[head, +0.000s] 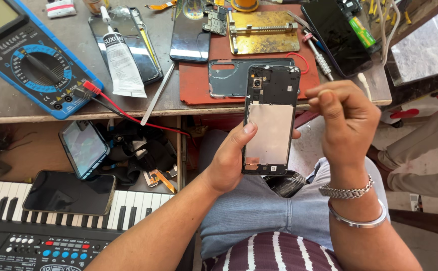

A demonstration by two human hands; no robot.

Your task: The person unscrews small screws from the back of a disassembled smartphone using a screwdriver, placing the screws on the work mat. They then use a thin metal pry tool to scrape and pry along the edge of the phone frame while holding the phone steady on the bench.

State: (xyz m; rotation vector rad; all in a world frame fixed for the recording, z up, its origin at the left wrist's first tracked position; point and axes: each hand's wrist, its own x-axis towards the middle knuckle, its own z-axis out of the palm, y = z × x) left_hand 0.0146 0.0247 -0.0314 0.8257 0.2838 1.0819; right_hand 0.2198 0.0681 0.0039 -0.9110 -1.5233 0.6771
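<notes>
My left hand holds an opened phone frame upright above my lap, its inner side facing me with a bare metal plate and a small camera module near the top. To the right of the frame, my right hand is raised with fingers pinched together; whether something tiny sits between the fingertips I cannot tell. A metal watch and a bangle circle my right wrist. Just behind the frame, a dark phone back cover lies on a red mat.
On the workbench are a blue multimeter with a red lead, a white glue tube, several phones, a metal tool, a brass board holder and screwdrivers. Below left, a keyboard carries a phone. Another person's leg is at right.
</notes>
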